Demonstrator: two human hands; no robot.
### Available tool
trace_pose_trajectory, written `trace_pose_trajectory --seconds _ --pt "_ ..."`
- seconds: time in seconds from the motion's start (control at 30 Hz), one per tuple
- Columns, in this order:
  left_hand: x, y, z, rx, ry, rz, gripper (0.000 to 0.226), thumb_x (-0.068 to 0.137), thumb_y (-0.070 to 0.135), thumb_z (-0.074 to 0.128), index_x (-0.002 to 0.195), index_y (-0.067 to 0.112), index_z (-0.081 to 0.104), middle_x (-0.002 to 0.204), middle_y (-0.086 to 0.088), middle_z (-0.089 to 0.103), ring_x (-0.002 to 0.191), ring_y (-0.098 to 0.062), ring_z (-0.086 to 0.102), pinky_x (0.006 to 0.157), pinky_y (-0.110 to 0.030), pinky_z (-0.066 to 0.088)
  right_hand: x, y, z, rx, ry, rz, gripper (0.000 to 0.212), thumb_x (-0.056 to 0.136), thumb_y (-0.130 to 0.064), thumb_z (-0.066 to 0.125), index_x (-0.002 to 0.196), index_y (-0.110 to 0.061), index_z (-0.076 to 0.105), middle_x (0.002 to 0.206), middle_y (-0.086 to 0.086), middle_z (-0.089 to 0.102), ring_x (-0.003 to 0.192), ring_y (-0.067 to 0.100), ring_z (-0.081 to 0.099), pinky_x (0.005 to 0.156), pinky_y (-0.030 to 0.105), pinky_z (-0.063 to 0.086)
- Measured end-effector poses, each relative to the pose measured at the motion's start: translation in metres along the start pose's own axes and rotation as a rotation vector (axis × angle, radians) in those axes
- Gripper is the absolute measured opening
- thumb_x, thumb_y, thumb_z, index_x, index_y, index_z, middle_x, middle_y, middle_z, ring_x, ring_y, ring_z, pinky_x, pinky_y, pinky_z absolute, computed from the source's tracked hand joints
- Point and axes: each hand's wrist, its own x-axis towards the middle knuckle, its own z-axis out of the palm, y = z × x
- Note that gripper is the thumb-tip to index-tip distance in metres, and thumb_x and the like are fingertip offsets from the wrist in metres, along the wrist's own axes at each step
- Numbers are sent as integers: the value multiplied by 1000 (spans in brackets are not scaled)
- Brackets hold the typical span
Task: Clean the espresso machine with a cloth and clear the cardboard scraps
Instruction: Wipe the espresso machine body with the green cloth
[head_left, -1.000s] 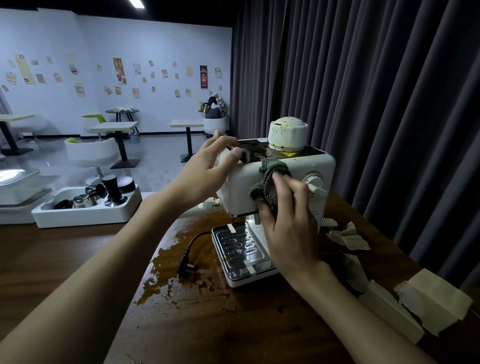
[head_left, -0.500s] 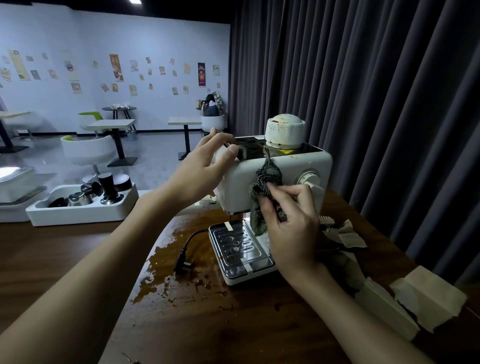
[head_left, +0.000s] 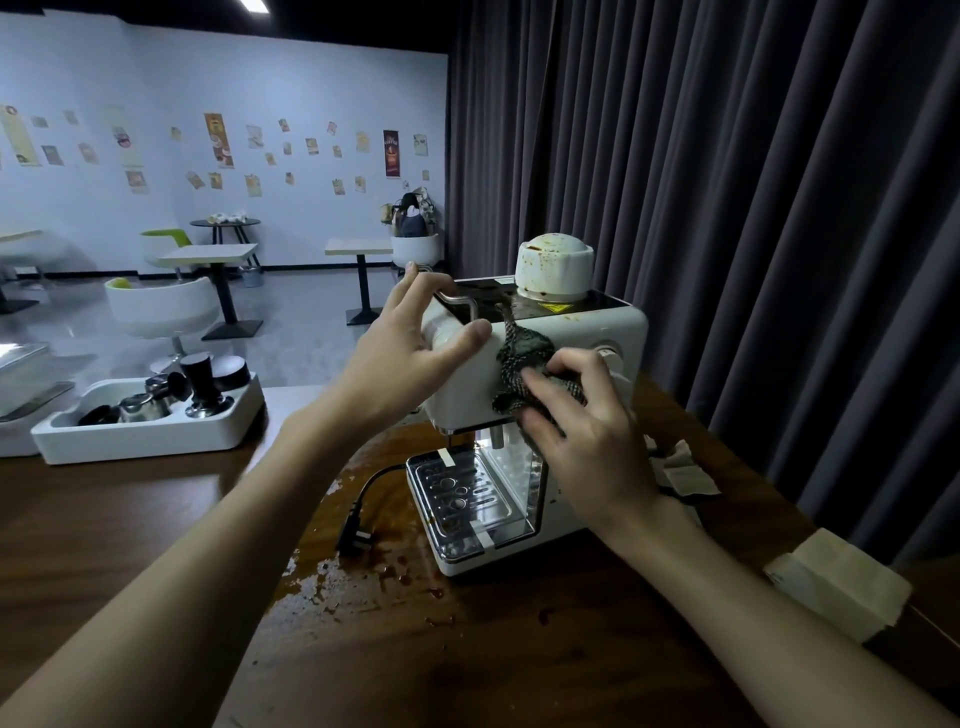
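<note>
The long dark brown wooden table (head_left: 104, 519) fills the bottom of the view. On it, a little to the right of the middle, stands the white espresso machine (head_left: 462, 400), with a dirty white round cap (head_left: 555, 270) on top and a shiny drip tray (head_left: 462, 499) at its foot. At 9 o'clock from the machine, well apart, sits a white plastic tray (head_left: 150, 436) with metal coffee tools in it. At 4 o'clock lies a big pale cardboard scrap (head_left: 836, 587), and a smaller torn cardboard scrap (head_left: 685, 473) lies just beside the machine at 3 o'clock. The left hand (head_left: 400, 358) holds the machine's top left corner, fingers over the top and thumb on the front. The right hand (head_left: 587, 441) grips the dark green knitted cloth (head_left: 519, 353) and presses it on the machine's front. The cloth is bunched under the curled fingers, and one end sticks out at 11 o'clock from the hand, up to the top edge. A brown wet spill (head_left: 332, 582) spreads at 7 o'clock from the machine, with the black plug (head_left: 356, 538) lying at its edge.
</note>
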Motion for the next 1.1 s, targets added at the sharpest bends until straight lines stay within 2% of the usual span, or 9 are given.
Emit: trace_pose_trajectory --seconds 0.13,0.27,0.33,0.47,0.57,0.73,0.83,0.93,1.1 --pt "0 0 0 36 8 1 37 74 83 51 103 63 40 150 3 41 139 -34 43 104 -57 48 10 5 -4 21 37 52 31 89 -16 62 116 -3 66 113 11 53 92 31 62 76 46 58" --pt "0 0 0 62 2 10 33 75 84 49 101 66 38 150 1 41 138 -35 44 100 -58 50 -5 -2 -2 -50 -66 4 30 89 -23 56 112 -6 67 110 10 55 74 28 65 59 40 60" --pt "0 0 0 72 6 10 34 75 84 48 102 65 38 151 0 40 139 -34 43 101 -57 50 -1 0 -8 -58 -114 -46 28 90 -23 55 109 -6 68 107 11 57 70 28 66 57 39 60" --pt "1 -1 1 34 0 15 32 75 83 50 101 66 39 148 -1 43 139 -35 42 99 -59 51 22 6 -16 -36 -1 78 26 88 -12 65 113 -4 67 110 13 59 84 31 65 72 41 60" --pt "1 -3 0 36 2 9 33 75 83 51 101 66 40 148 -2 44 139 -35 42 101 -59 50 32 2 -17 -36 69 200 29 88 -10 66 117 -3 66 111 13 59 88 31 64 70 44 58" --pt "3 -8 -5 -20 8 -4 49 75 80 53 115 54 46 146 3 45 128 -30 54 98 -55 53 42 -7 -17 -184 -95 46 30 91 -7 63 121 -6 64 119 14 57 94 35 64 73 41 58" --pt "4 -10 -6 -14 -4 -11 49 74 83 53 114 55 45 151 0 42 135 -32 49 101 -58 50 47 19 -29 -148 -76 193 28 94 -7 58 120 -7 65 119 12 56 98 31 61 75 26 46" --pt "4 -11 -4 9 -1 -8 43 75 81 51 110 59 43 151 -3 43 139 -33 44 103 -59 48 47 41 -38 -42 -68 318 31 94 -16 59 124 -8 64 116 8 53 100 24 58 81 20 36" --pt "4 -10 -3 -4 18 -8 51 74 79 51 115 50 44 143 0 47 122 -30 57 94 -52 55 33 46 -37 -182 -263 225 54 97 -43 47 145 -17 43 134 8 38 121 26 39 97 41 39"
